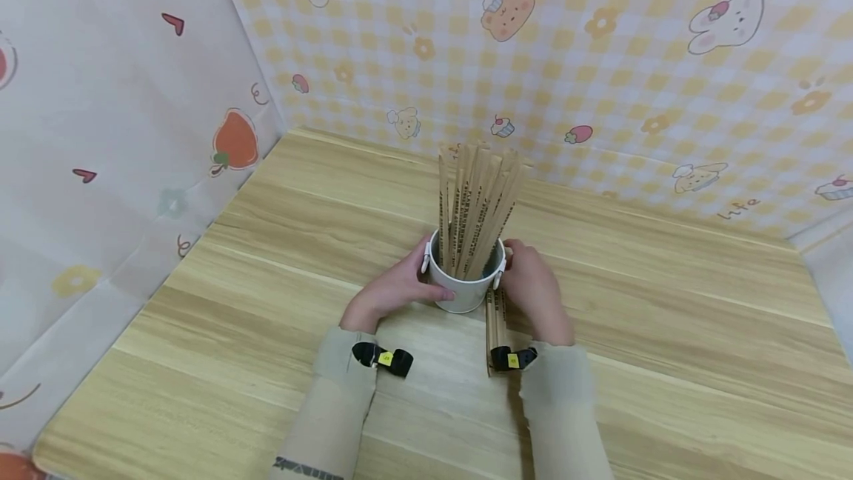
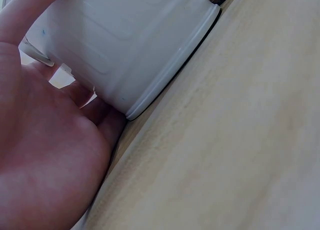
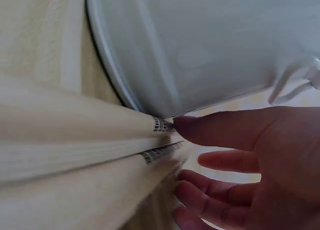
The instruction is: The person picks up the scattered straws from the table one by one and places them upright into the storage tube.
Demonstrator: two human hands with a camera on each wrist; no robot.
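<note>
A small white metal bucket (image 1: 464, 293) stands upright on the wooden table, with many long, thin paper-wrapped straws (image 1: 474, 213) rising from it. Dark print runs along their brown wrappers. My left hand (image 1: 400, 284) grips the bucket's left side, its thumb across the front and its other fingers reaching behind. On the right, my right hand (image 1: 533, 287) is beside the bucket wall. More wrapped straws (image 1: 496, 324) lie on the table under that wrist. In the right wrist view, its thumb touches the printed wrappers (image 3: 160, 124); the other fingers are loosely bent and apart.
The wooden table (image 1: 666, 332) extends to both sides. Behind it hangs a yellow checked cloth (image 1: 566, 65) with cartoon animals, and a white patterned sheet (image 1: 120, 132) covers the left side. Small side handles (image 1: 425, 258) stick out from the bucket.
</note>
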